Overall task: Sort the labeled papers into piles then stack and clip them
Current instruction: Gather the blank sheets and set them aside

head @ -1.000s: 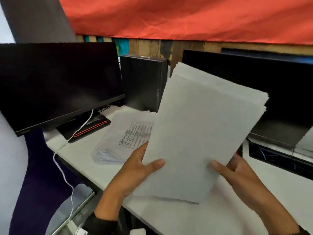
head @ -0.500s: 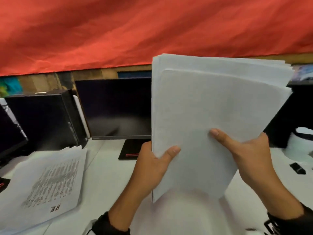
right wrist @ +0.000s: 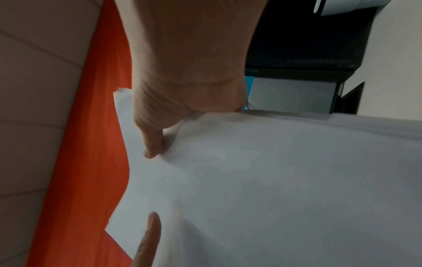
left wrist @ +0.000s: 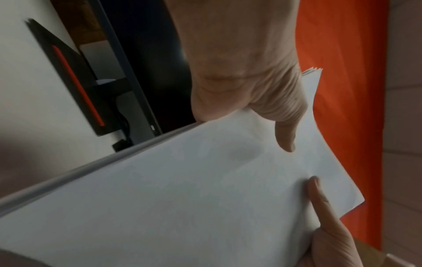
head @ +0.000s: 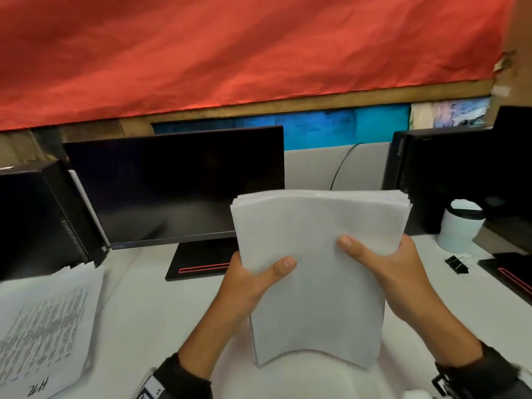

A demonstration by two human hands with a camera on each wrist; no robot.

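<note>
White sheets, a thick stack of papers (head: 313,272), are being held upright above the bench (head: 149,306) in front of the person, blank back toward the camera, with the bottom edge bowing just over the surface; whether it is touching the bench I cannot tell. The left hand (head: 244,286) is gripping the stack's left edge, thumb lying across the near face and the other fingers hidden behind the sheets. The right hand (head: 391,272) is gripping the right edge the same way, thumb pressing on the near face. In the left wrist view the left hand (left wrist: 246,86) is showing its thumb flat on the paper (left wrist: 182,189), and in the right wrist view the right hand (right wrist: 189,81) is doing likewise on the sheets (right wrist: 274,180). So each hand's grip is closing narrowly on the stack.

At the bench's left, well apart from the held stack, a printed pile (head: 43,335) is lying flat, text side up, with a handwritten label at its near corner. A black binder clip (head: 457,264) is lying on the bench to the right, near a white cup (head: 460,226). A dark monitor (head: 172,182) is standing behind the hands, with black computer cases (head: 37,220) flanking it and a red cloth (head: 230,47) hanging above.
</note>
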